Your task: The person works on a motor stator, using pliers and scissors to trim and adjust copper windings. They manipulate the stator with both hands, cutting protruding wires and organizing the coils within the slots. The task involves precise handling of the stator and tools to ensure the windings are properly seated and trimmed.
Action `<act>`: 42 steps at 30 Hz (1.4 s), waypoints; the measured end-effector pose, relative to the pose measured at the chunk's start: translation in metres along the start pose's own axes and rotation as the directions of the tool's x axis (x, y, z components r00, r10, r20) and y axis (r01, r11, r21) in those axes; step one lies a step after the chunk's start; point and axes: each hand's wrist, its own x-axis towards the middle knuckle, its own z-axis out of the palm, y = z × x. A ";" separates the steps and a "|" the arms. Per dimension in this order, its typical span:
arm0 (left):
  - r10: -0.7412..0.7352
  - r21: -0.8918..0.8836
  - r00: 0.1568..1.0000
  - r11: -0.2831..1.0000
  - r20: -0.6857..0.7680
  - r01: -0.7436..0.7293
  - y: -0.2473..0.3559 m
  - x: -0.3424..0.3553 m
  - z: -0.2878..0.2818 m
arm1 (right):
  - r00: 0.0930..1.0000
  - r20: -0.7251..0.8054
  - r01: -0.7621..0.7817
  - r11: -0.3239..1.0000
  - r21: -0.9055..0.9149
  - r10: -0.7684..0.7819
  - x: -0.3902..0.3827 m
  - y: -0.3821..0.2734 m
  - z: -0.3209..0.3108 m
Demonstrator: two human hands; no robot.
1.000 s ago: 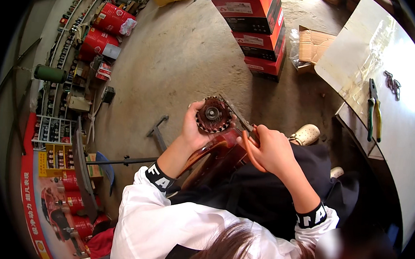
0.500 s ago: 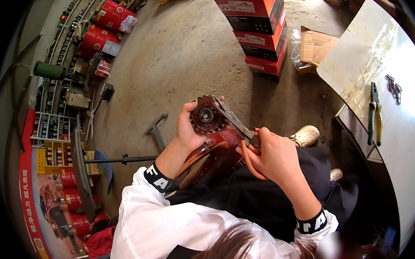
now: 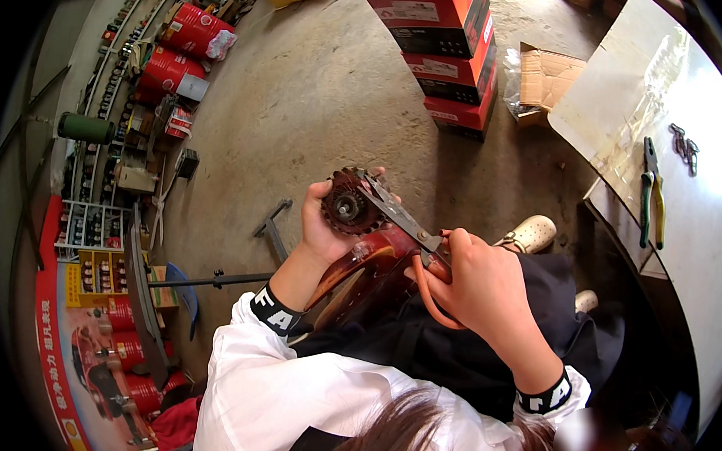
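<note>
A: Where's the toothed wheel (image 3: 345,209)?
B: Left hand (image 3: 319,228), fingers curled round its rim, likely steadying it.
A: Right hand (image 3: 483,278)?
B: Wrapped round the scissors (image 3: 420,236) at the handles, seemingly for leverage; blades cross the wheel's right side.

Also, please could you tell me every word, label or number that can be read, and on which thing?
I won't copy wording, only locate it:
Black cuffs: readable large white letters.
Red-edged banner: readable pale characters.
Red-and-black boxes: labels too small to read.
Red drums: markings too small.
</note>
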 end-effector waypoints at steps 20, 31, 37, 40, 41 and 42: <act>0.126 0.303 0.986 0.940 0.113 -0.155 0.004 -0.003 0.002 | 0.984 -0.134 0.119 0.993 -0.023 -0.121 -0.004 -0.003 -0.003; 0.231 0.522 0.956 0.802 0.180 -0.292 0.016 -0.015 0.004 | 0.913 -0.302 0.313 0.946 0.083 -0.275 0.011 0.028 0.039; 0.284 0.577 0.932 0.733 0.223 -0.361 0.016 -0.022 0.009 | 0.896 -0.296 0.348 0.937 0.004 -0.332 0.014 0.046 0.054; 0.280 0.576 0.921 0.719 0.272 -0.389 0.016 -0.023 0.011 | 0.881 -0.311 0.371 0.928 -0.013 -0.357 0.014 0.051 0.056; 0.283 0.564 0.911 0.717 0.301 -0.409 0.017 -0.023 0.010 | 0.877 -0.315 0.377 0.926 -0.018 -0.363 0.015 0.051 0.056; 0.285 0.551 0.900 0.716 0.331 -0.429 0.017 -0.023 0.010 | 0.872 -0.320 0.383 0.924 -0.024 -0.370 0.015 0.050 0.055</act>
